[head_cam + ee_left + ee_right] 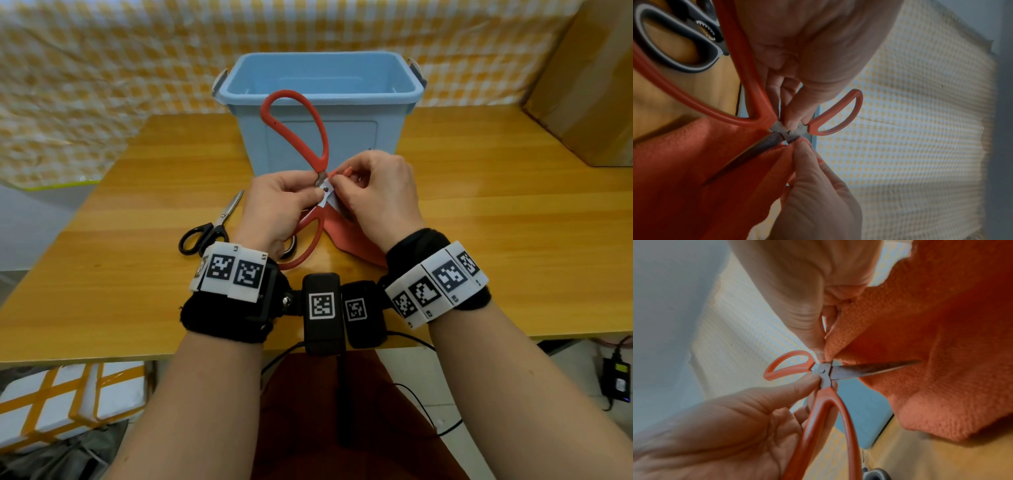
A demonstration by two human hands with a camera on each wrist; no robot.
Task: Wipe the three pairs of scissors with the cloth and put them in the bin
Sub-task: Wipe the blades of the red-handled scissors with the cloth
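Red-handled scissors (323, 147) stand spread wide open in front of the blue bin (359, 97). My left hand (310, 195) pinches them at the pivot (790, 132), thumb on the metal. My right hand (342, 178) pinches a fold of the orange-red cloth (352, 233) against the metal just beside the pivot. In the right wrist view one bare blade (869, 369) points across the cloth (941, 337). Small black scissors (222, 216) lie on the table left of my left hand. A third pair with black-and-grey handles (694, 68) lies under my left hand.
The wooden table (479, 222) runs wide to both sides of the bin. A cardboard box (589, 85) stands at the back right. A yellow checked sheet (102, 68) hangs behind the table. What lies on the bin's floor is hidden.
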